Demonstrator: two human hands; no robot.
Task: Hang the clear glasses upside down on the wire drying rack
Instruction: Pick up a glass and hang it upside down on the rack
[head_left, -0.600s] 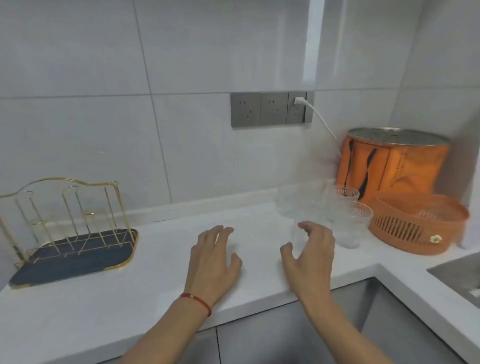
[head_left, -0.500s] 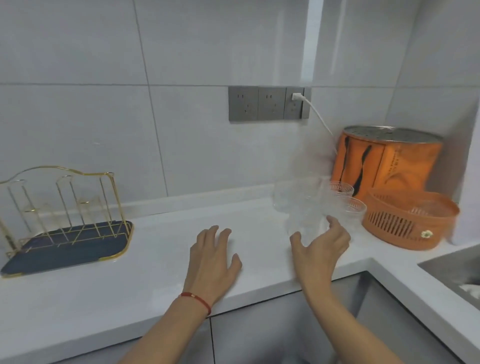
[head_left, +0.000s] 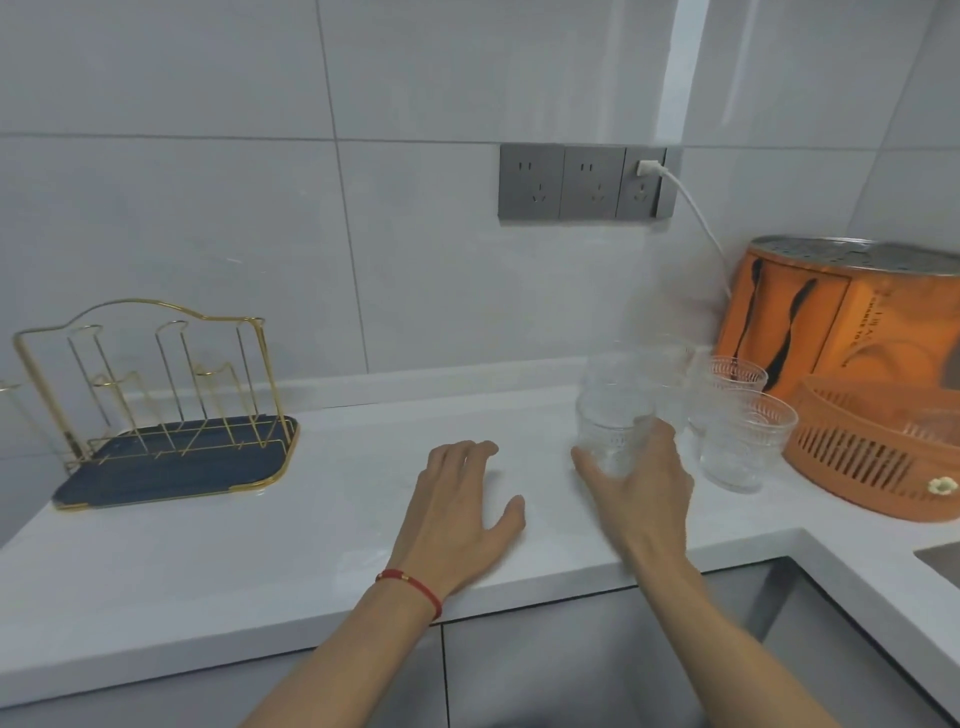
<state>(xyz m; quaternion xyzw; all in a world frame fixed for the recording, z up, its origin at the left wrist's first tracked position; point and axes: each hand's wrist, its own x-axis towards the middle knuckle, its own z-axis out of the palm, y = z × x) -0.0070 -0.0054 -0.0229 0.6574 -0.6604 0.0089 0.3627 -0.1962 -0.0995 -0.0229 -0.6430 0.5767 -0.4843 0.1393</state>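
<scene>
Several clear patterned glasses stand upright in a cluster on the white counter at the right. My right hand (head_left: 641, 491) wraps around the nearest glass (head_left: 613, 434), thumb on its left side and fingers on its right; the glass still rests on the counter. Another glass (head_left: 740, 441) stands just right of it, with more behind. My left hand (head_left: 457, 512), a red string on its wrist, lies flat and open on the counter. The gold wire drying rack (head_left: 156, 395) on a dark blue tray stands empty at the far left.
An orange slotted basket (head_left: 878, 457) and an orange appliance (head_left: 852, 322) with a metal top sit at the right, a white cord running to grey wall sockets (head_left: 584, 182). A sink edge (head_left: 940, 558) shows at lower right. The counter's front edge runs below my hands.
My right hand has reached forward and closed around the nearest glass. My left hand has stayed flat on the counter. The view has shifted slightly.
</scene>
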